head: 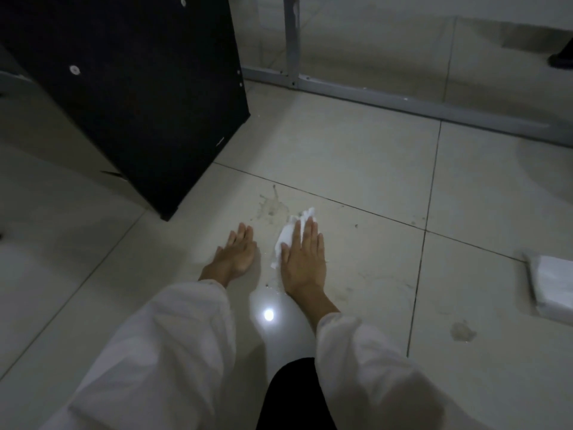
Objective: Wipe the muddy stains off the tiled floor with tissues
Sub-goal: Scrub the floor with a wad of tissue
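My right hand (pixel 305 259) lies flat, palm down, on a crumpled white tissue (pixel 291 234) and presses it against the pale tiled floor (pixel 356 169). The tissue sticks out beyond my fingertips and along the left side of the hand. Just past it, up and to the left, spreads a brownish muddy splash (pixel 273 206). My left hand (pixel 237 252) rests flat on the floor beside the tissue, fingers together, holding nothing. A second muddy blot (pixel 462 331) sits on the tile to the right. Faint smears (pixel 384 283) show right of my right hand.
A black cabinet panel (pixel 139 88) stands at the upper left, its corner near the splash. A grey metal frame rail (pixel 403 102) runs across the back. A white tissue pack (pixel 550 287) lies at the right edge. A lamp reflection (pixel 268 315) shines between my sleeves.
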